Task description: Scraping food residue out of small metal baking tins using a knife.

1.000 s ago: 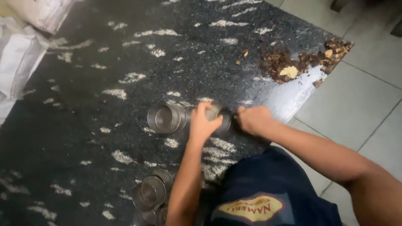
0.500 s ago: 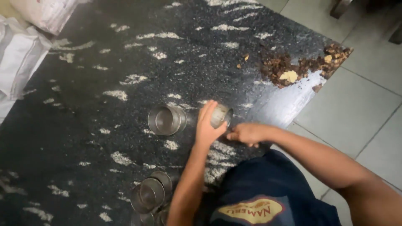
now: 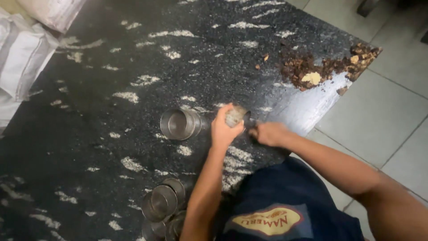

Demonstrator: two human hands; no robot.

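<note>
Evidently the step in hand is working on 1 small metal cup (image 3: 236, 115), probably scrubbing or wiping it. The left hand (image 3: 224, 129) is curled closed around the cup, which juts above its fingers. The right hand (image 3: 269, 133), just beside it, looks closed; whether it grips anything I cannot tell. Another cup (image 3: 179, 123) lies near the left hand's outer side. Next calls for firm holding while turning.
</note>
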